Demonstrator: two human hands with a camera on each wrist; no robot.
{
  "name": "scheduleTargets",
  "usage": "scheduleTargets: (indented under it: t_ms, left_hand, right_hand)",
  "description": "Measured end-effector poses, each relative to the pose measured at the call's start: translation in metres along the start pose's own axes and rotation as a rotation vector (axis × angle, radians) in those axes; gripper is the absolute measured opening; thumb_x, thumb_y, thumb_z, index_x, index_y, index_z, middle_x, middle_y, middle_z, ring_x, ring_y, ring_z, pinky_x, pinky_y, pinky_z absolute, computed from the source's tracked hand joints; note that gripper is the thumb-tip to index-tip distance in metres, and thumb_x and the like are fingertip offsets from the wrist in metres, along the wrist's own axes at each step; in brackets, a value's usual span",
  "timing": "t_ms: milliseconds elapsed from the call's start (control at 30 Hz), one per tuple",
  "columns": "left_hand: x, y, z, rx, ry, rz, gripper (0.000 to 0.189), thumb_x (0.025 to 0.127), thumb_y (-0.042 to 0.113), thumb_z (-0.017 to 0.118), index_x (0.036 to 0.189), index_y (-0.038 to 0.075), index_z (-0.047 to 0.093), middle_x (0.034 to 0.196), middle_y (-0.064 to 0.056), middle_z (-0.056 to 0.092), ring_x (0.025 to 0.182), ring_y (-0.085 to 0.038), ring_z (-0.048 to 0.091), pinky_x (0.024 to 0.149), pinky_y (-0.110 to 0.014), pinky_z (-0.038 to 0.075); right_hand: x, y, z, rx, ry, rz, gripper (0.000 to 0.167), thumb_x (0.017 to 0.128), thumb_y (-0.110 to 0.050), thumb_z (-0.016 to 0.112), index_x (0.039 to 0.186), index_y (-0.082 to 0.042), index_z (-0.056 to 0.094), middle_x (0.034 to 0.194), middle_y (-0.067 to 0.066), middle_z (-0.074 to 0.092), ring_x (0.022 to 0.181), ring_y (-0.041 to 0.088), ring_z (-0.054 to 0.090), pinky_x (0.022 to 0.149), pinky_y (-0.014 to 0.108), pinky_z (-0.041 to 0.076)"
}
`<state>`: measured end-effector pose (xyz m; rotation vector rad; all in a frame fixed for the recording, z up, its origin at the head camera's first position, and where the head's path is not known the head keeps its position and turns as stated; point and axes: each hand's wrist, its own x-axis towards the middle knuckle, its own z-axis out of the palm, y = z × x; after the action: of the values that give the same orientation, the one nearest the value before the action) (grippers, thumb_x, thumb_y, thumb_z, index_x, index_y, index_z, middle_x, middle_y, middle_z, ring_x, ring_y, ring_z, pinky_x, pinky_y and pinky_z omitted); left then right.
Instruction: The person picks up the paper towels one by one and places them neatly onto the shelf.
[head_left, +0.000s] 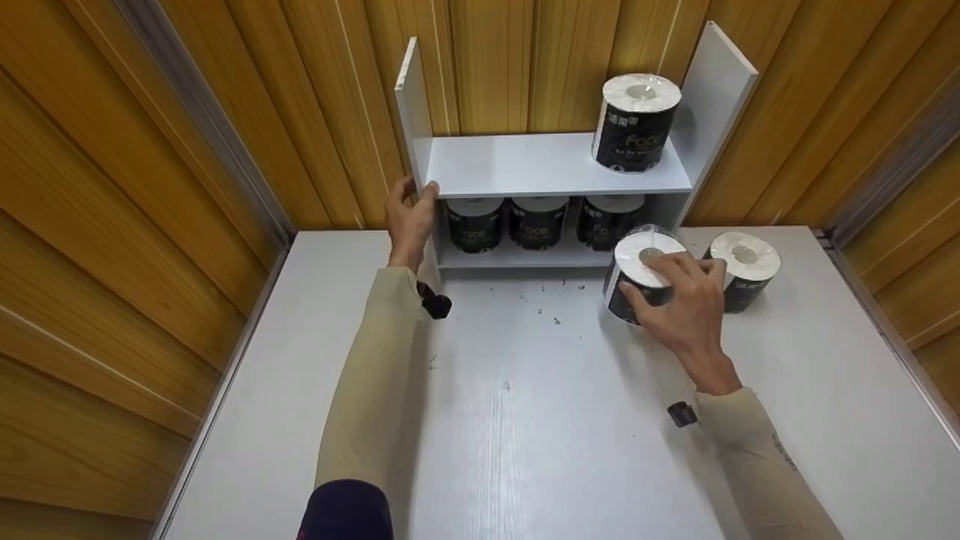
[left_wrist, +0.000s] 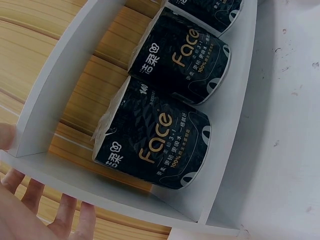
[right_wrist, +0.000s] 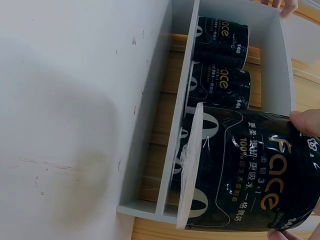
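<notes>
My right hand [head_left: 688,304] holds a paper roll [right_wrist: 245,172] in black "Face" wrapping by its sides, in front of the shelf's right end. Thumb and fingers lie on opposite sides of it, and its base shows in the right wrist view. My left hand [head_left: 410,221] grips the left side panel of the white shelf [head_left: 510,161], thumb on one face and fingers on the other. Three similar rolls [left_wrist: 155,135] stand in the shelf's lower compartment. Another roll [head_left: 637,131] stands upright on the upper board, near the right panel.
A further paper roll [head_left: 746,270] stands on the white table [head_left: 517,420], right of my right hand. Dark specks mark the tabletop before the shelf. Wood-patterned walls [head_left: 487,67] rise behind the shelf and on both sides.
</notes>
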<state>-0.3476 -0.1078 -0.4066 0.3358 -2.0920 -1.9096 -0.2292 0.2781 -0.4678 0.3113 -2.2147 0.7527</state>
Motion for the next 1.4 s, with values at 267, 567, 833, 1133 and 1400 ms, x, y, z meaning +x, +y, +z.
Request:
scheduleTargets:
  t_ms: [267, 567, 833, 1133, 1400]
  left_hand:
    - [-0.001, -0.001, 0.0, -0.007, -0.002, 0.005, 0.049, 0.105, 0.032, 0.067, 0.15, 0.013, 0.058, 0.154, -0.009, 0.054, 0.146, -0.025, 0.047, 0.121, -0.044, 0.041]
    - [-0.005, 0.0, -0.001, 0.008, -0.015, -0.014, 0.053, 0.105, 0.036, 0.067, 0.152, 0.016, 0.055, 0.158, -0.008, 0.051, 0.148, -0.025, 0.045, 0.122, -0.045, 0.04]
    - [-0.004, 0.001, -0.001, 0.015, -0.017, -0.04, 0.055, 0.105, 0.038, 0.066, 0.155, 0.017, 0.053, 0.16, -0.007, 0.049, 0.15, -0.025, 0.042, 0.124, -0.045, 0.038]
    - [-0.003, 0.001, -0.001, 0.01, -0.018, -0.033, 0.053, 0.105, 0.037, 0.066, 0.153, 0.016, 0.055, 0.159, -0.007, 0.051, 0.15, -0.024, 0.043, 0.124, -0.045, 0.038]
    - [-0.003, 0.001, -0.001, 0.005, -0.013, -0.012, 0.053, 0.105, 0.036, 0.067, 0.153, 0.015, 0.055, 0.157, -0.008, 0.053, 0.147, -0.024, 0.046, 0.123, -0.044, 0.039]
  right_hand:
    - [0.005, -0.007, 0.001, 0.012, 0.013, -0.008, 0.044, 0.076, -0.03, 0.094, 0.112, -0.008, 0.08, 0.109, 0.019, 0.075, 0.102, 0.05, 0.05, 0.089, 0.056, 0.033]
    - [0.011, -0.016, 0.003, 0.029, 0.034, -0.019, 0.043, 0.076, -0.032, 0.094, 0.111, -0.01, 0.081, 0.107, 0.015, 0.076, 0.1, 0.048, 0.048, 0.088, 0.055, 0.035]
    - [0.017, -0.022, 0.004, 0.034, 0.033, -0.05, 0.043, 0.077, -0.035, 0.092, 0.109, -0.009, 0.081, 0.106, 0.016, 0.076, 0.099, 0.048, 0.051, 0.087, 0.054, 0.033]
    - [0.023, -0.031, 0.004, 0.044, 0.033, -0.049, 0.044, 0.077, -0.036, 0.093, 0.109, -0.008, 0.081, 0.107, 0.016, 0.076, 0.096, 0.045, 0.05, 0.084, 0.051, 0.032]
    - [0.028, -0.039, 0.007, 0.066, 0.047, -0.049, 0.044, 0.076, -0.035, 0.095, 0.109, -0.009, 0.081, 0.109, 0.015, 0.076, 0.097, 0.045, 0.05, 0.086, 0.05, 0.032]
